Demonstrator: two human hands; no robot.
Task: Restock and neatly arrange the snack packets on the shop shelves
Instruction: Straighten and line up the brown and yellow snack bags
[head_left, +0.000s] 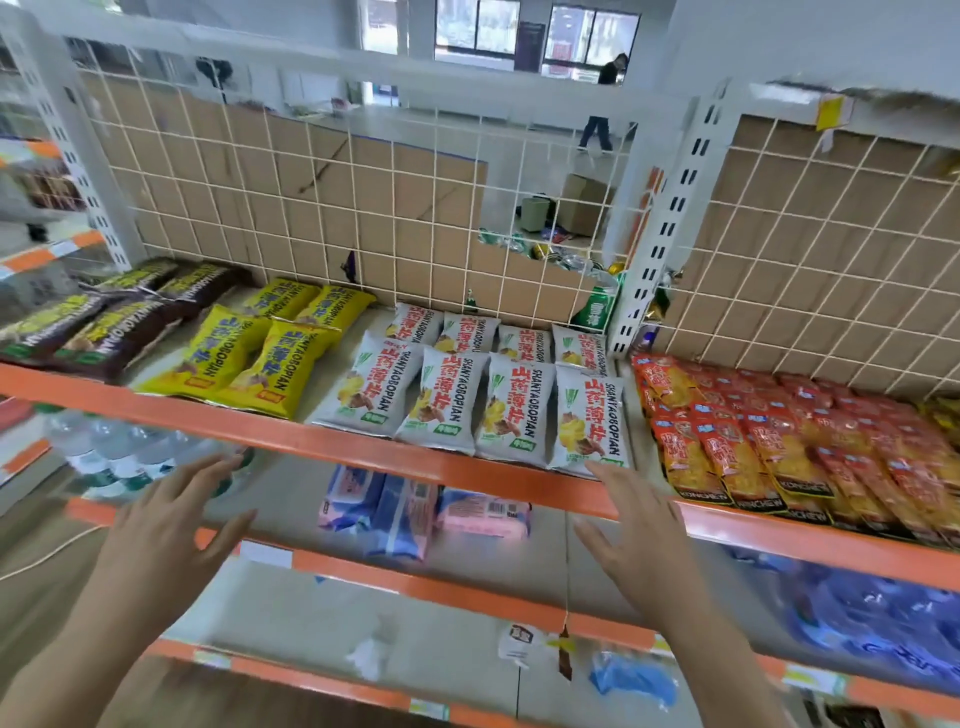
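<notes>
White packets (467, 395) are lying in two rows on the orange-edged shelf (363, 451), between yellow packets (249, 358) and red packets (779, 441), wire grid (311, 197) behind. Left hand (171, 519) and right hand (639, 540) are hovering spread, empty.

Eight white packets (511, 410), four yellow packets (208, 353), four brown packets (114, 338), red packets (727, 447) uncountable.
</notes>
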